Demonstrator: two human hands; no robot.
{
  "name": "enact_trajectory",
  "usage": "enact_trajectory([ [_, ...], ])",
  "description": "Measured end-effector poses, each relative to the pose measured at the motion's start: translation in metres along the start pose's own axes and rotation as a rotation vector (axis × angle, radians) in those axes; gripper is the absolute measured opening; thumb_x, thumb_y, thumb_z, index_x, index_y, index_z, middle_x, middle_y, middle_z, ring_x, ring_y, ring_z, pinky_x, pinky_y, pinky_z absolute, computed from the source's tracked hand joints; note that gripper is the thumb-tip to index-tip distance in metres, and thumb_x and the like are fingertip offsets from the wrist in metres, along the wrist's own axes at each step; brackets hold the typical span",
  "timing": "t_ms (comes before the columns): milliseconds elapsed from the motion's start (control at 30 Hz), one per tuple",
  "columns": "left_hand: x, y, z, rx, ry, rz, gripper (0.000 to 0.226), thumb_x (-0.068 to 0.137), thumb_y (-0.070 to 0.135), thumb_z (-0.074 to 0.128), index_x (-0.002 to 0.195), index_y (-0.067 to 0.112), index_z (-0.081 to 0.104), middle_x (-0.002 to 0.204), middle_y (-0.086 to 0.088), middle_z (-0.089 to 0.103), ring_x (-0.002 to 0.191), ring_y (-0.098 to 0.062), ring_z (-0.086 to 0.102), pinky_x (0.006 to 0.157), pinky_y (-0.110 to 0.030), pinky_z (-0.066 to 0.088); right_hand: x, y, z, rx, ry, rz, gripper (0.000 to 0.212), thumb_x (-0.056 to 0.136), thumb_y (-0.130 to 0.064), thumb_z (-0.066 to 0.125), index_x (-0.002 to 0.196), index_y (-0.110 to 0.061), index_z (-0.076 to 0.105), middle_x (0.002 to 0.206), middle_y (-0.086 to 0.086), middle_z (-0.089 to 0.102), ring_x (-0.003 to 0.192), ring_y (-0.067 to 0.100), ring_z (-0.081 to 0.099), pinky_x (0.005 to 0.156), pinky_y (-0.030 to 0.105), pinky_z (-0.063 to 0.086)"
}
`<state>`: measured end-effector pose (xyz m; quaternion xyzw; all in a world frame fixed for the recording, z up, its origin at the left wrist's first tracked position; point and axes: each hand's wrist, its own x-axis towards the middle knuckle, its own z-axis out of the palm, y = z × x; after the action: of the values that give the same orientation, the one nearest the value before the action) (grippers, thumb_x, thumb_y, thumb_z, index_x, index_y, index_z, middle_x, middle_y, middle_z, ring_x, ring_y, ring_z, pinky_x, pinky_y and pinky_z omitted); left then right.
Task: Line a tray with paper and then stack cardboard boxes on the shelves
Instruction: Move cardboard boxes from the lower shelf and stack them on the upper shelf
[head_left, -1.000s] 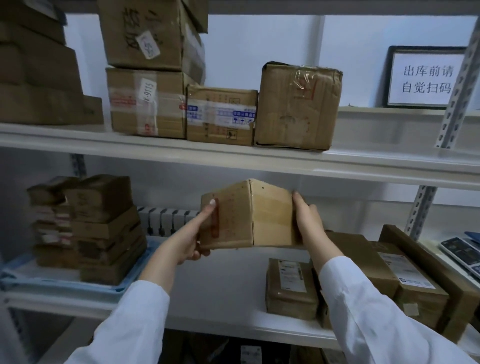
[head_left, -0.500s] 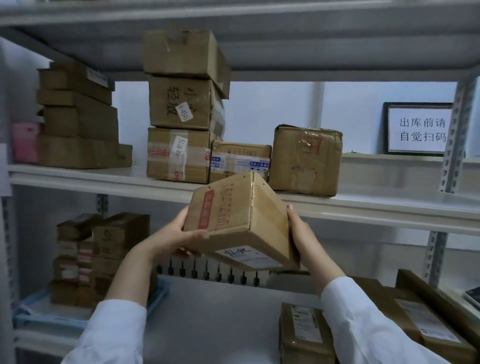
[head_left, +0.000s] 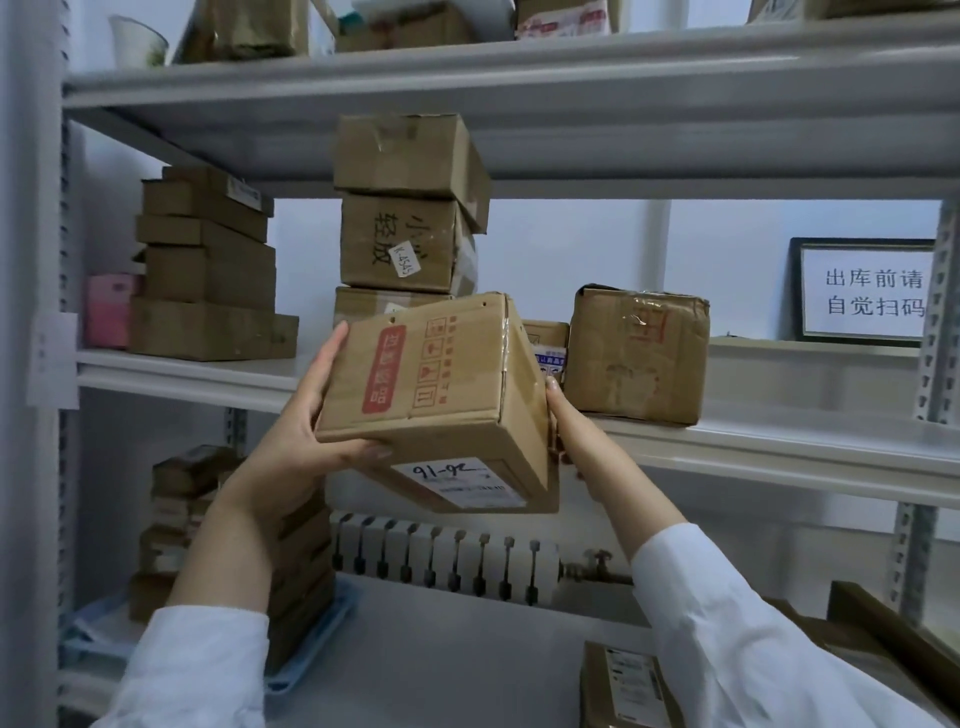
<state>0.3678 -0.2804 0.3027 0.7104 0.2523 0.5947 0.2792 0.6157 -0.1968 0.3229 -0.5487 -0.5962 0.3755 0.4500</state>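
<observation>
Both hands hold one cardboard box (head_left: 436, 400) in the air, tilted, in front of the middle shelf (head_left: 779, 441) edge. Left hand (head_left: 306, 431): palm on the left face, fingers spread and pressed along that face, thumb curled under the bottom edge. Right hand (head_left: 566, 431): pressed flat against the right face; only a fingertip and the wrist show, the rest of the fingers hidden behind the box. Box carries a red label on its upper face and a white sticker with handwriting underneath. Progress, judged: the blue tray (head_left: 311, 654) on the lower shelf, near left, already bears a stack of small boxes (head_left: 301, 571), with something pale showing beneath at its left, possibly the paper liner, so the lining step appears done. Stacking is under way; this box is not yet placed. More boxes lie on the lower shelf at right (head_left: 623, 686), apparently left to shelve. Surroundings: on the middle shelf, a tall stack of three boxes (head_left: 405, 208) directly behind the held one, a small taped box (head_left: 548, 343) and a crumpled taped box (head_left: 634, 353) to its right, flat boxes (head_left: 208, 270) far left. Obstruction: the gap between the tall stack and the crumpled box is largely filled by the small taped one; bare shelf shows only at right, below a framed sign (head_left: 865, 291).
</observation>
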Motion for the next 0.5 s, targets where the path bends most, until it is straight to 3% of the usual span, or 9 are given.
enact_trajectory([
  [100,-0.002,0.011,-0.005,-0.017,0.025,0.101,0.111,0.039,0.045,0.091,0.135,0.05,0.036,0.137,0.014,0.049,0.123,-0.009,0.052,0.092,-0.025,0.051,-0.005,-0.021,-0.003,-0.11,0.078,-0.123,0.071,0.091,-0.068,0.023,0.12,-0.012,0.057,0.117,0.01,0.057,0.1,0.024,0.05,0.086,0.034,0.04],
  [167,-0.003,0.021,-0.005,0.011,0.053,0.171,0.101,0.043,0.046,0.089,0.131,0.051,0.042,0.138,0.013,0.048,0.126,-0.012,0.05,0.094,-0.028,0.051,-0.007,-0.036,-0.006,-0.035,0.038,-0.258,0.064,0.086,-0.072,0.027,0.118,-0.024,0.055,0.124,0.0,0.057,0.109,0.02,0.052,0.096,0.037,0.041],
  [233,0.001,0.03,-0.002,0.07,0.093,0.254,0.098,0.047,0.048,0.087,0.133,0.049,0.04,0.138,0.014,0.046,0.127,-0.012,0.049,0.093,-0.026,0.051,-0.014,-0.049,-0.006,0.104,-0.056,-0.4,0.064,0.083,-0.074,0.033,0.131,-0.034,0.049,0.135,-0.011,0.051,0.124,0.014,0.047,0.108,0.038,0.034],
  [300,0.011,0.035,0.003,0.111,0.138,0.334,0.096,0.053,0.043,0.085,0.136,0.046,0.036,0.138,0.018,0.045,0.128,-0.009,0.047,0.094,-0.024,0.05,-0.021,-0.061,-0.006,0.228,-0.16,-0.549,0.064,0.083,-0.072,0.039,0.135,-0.035,0.045,0.139,-0.011,0.049,0.129,0.012,0.044,0.113,0.037,0.03],
  [400,0.029,0.038,0.009,0.143,0.166,0.394,0.093,0.062,0.031,0.081,0.139,0.042,0.029,0.141,0.016,0.037,0.13,-0.006,0.043,0.095,-0.022,0.048,-0.02,-0.083,-0.005,0.255,-0.168,-0.762,0.085,0.062,-0.079,0.049,0.134,-0.035,0.041,0.142,-0.003,0.045,0.132,0.018,0.042,0.112,0.046,0.031],
  [500,0.047,0.038,0.014,0.215,0.178,0.388,0.094,0.07,0.004,0.074,0.14,0.042,0.022,0.136,0.028,0.034,0.126,0.005,0.042,0.092,-0.015,0.047,-0.001,-0.094,-0.015,0.134,-0.104,-0.85,0.119,0.049,-0.09,0.056,0.146,-0.03,0.024,0.148,0.004,0.033,0.137,0.029,0.031,0.109,0.06,0.028],
])
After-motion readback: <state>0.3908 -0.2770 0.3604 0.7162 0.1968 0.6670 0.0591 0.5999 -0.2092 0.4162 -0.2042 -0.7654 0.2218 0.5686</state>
